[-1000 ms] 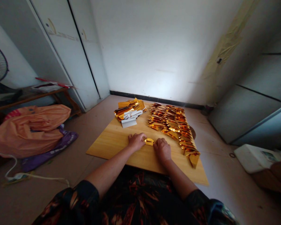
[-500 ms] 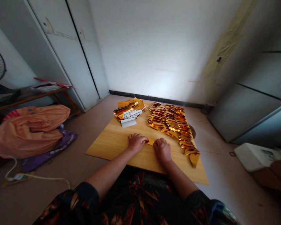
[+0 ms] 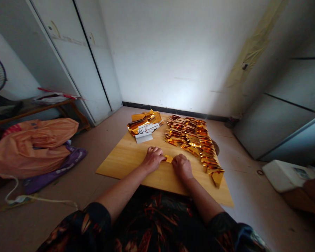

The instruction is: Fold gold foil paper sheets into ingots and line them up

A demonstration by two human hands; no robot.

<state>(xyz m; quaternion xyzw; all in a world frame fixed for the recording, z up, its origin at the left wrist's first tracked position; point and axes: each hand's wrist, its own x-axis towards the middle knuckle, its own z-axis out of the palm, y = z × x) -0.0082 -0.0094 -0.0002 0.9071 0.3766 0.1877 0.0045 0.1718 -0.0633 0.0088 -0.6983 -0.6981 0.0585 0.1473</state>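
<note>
Between my two hands a small strip of gold foil paper (image 3: 168,159) lies on the wooden board (image 3: 123,157). My left hand (image 3: 153,159) has its fingers curled on the strip's left end. At the right end, the closed fingers of my right hand (image 3: 182,166) press on the same paper; both hands hide its ends. Rows of folded gold foil pieces (image 3: 189,134) cover the board's right side, overlapping one another. A pile of gold foil sheets (image 3: 140,119) sits at the back left, with folded white paper (image 3: 144,137) in front.
Left of the board, an orange bag (image 3: 34,147) and a purple bag (image 3: 57,168) lie on the floor beside a white cable (image 3: 49,199). A grey cabinet (image 3: 68,52) stands behind them. To the right are a grey fridge (image 3: 280,119) and a white box (image 3: 286,175).
My left hand has shifted slightly, its knuckles a little higher and its fingers more curled. The right hand stays nearly in place on the foil paper.
</note>
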